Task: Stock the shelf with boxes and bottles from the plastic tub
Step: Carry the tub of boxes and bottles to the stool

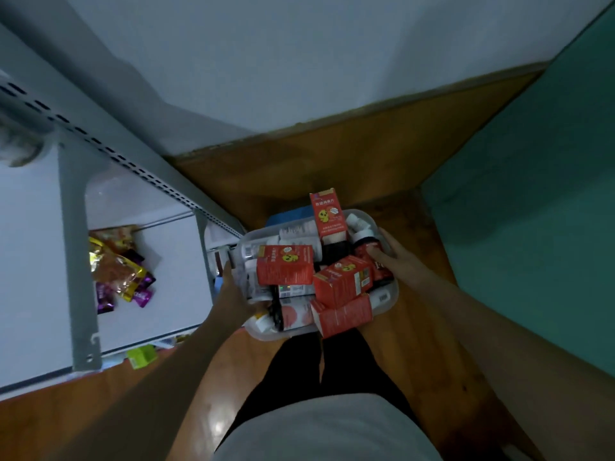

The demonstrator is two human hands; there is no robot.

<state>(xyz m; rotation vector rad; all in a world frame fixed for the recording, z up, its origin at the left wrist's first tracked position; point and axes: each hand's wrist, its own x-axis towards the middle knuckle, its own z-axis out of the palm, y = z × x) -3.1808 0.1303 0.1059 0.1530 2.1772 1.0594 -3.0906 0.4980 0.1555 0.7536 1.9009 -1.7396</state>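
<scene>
Your left hand (238, 296) gripped the tub (387, 302) at its left rim; your right hand (392, 257) gripped the right rim, thumb curled over the edge. Between your hands the tub sat heaped with red boxes (286, 264) and bottles (296, 232), one box (327, 214) standing upright at the far side. Left of your left hand: the shelf (40, 261), snack packets (121, 271) lying on it.
</scene>
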